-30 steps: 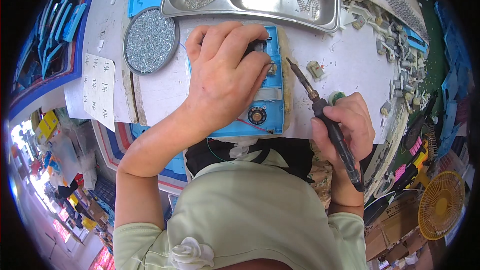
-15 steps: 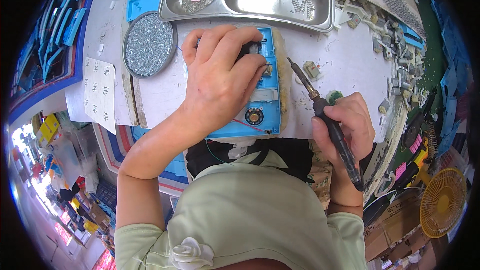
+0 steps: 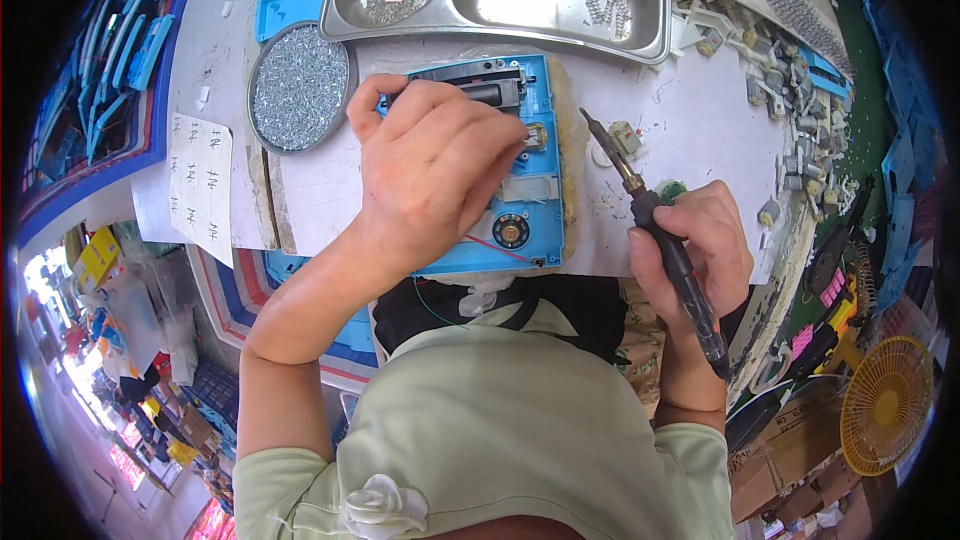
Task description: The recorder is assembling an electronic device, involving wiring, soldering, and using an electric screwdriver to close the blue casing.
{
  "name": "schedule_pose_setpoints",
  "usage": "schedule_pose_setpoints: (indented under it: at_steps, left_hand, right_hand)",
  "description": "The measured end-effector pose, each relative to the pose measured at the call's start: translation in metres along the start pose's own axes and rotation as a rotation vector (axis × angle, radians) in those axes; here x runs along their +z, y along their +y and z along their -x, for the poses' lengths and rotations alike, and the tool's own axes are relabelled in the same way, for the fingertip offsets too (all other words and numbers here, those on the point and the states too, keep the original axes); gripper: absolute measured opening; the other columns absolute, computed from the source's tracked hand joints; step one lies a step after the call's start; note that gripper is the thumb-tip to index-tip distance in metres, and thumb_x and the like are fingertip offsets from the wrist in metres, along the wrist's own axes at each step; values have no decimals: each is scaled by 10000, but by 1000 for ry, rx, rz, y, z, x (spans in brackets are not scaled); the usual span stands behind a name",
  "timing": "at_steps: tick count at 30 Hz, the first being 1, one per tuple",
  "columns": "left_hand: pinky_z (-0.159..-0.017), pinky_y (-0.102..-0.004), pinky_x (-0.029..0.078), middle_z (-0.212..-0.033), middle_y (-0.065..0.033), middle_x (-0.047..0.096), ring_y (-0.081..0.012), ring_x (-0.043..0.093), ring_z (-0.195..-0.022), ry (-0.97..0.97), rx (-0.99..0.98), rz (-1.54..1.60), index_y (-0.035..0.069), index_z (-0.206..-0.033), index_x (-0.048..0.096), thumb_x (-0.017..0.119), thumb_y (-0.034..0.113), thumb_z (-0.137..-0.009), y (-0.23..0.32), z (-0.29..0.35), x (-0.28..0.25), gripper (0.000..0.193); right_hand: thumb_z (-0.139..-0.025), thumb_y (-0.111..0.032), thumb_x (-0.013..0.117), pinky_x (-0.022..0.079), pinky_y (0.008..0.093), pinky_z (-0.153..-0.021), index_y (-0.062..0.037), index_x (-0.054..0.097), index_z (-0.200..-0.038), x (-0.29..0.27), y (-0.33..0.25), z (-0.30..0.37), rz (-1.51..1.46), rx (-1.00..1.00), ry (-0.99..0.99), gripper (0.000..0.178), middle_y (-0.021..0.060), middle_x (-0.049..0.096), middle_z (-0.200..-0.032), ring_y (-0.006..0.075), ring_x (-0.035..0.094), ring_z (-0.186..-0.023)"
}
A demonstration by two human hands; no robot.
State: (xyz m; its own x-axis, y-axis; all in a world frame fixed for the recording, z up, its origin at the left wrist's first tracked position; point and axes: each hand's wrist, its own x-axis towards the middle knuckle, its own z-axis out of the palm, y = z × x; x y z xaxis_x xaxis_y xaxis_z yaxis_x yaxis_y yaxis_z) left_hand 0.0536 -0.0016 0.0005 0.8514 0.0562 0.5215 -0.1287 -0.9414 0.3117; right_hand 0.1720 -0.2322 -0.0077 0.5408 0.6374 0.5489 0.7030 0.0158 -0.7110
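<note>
A light-blue plastic casing [image 3: 546, 195] lies in front of me on a pale, fuzzy pad [image 3: 569, 165]. It holds a small round speaker [image 3: 511, 231], red wires and a long black part [image 3: 485, 90] at its far end. My left hand [image 3: 425, 165] bends over the casing, its fingertips pinched together beside a small metal-framed part [image 3: 537, 138]; what they grip is hidden. To the right, my right hand [image 3: 715, 250] is closed round the black handle of a soldering iron [image 3: 672, 245]. Its tip points up and left, apart from the casing.
A round dish of small screws [image 3: 300, 87] stands left of the casing. Behind lies a steel compartment tray [image 3: 450, 32] with small metal parts. Small motors and white pieces [image 3: 780, 90] are heaped at right. A handwritten paper [image 3: 200, 185] lies at left; a yellow fan [image 3: 887, 405] stands lower right.
My left hand has drawn back from the casing's far end toward me, uncovering the black part. My right hand and the soldering iron have barely shifted.
</note>
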Motion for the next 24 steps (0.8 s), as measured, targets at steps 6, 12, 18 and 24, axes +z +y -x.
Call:
schedule_pose_setpoints:
  at_steps: [6,12,18,24]
  left_hand:
    - [-904,-427,334,-868,42,654,-183,604,-857,-28,9,-61,153,-893,714,820,97,-684,3,3,8,241]
    - [-916,-435,332,-848,41,648,-192,602,-868,-57,-21,-95,157,-865,703,830,99,-676,7,1,9,234]
    - [-922,-436,331,-845,38,647,-193,600,-871,-42,-23,-77,157,-856,700,829,97,-679,6,0,10,227]
    - [-920,-439,336,-846,41,650,-192,597,-868,-42,-27,-80,152,-853,702,831,91,-675,7,1,10,228]
  right_hand:
    - [-730,5,837,411,331,-550,-30,657,-1017,0,-3,0,0,-20,-19,340,73,589,-703,243,525,-601]
    - [-742,-3,834,416,332,-555,-43,657,-1025,0,-7,3,-16,-18,-38,336,70,598,-703,242,531,-598]
    - [-755,-17,834,402,326,-555,-55,653,-1026,5,-9,7,-45,-20,-64,328,50,595,-687,228,520,-585]
    - [-759,-32,841,399,327,-552,-55,652,-1029,7,-8,7,-54,-25,-78,330,50,597,-686,228,517,-583]
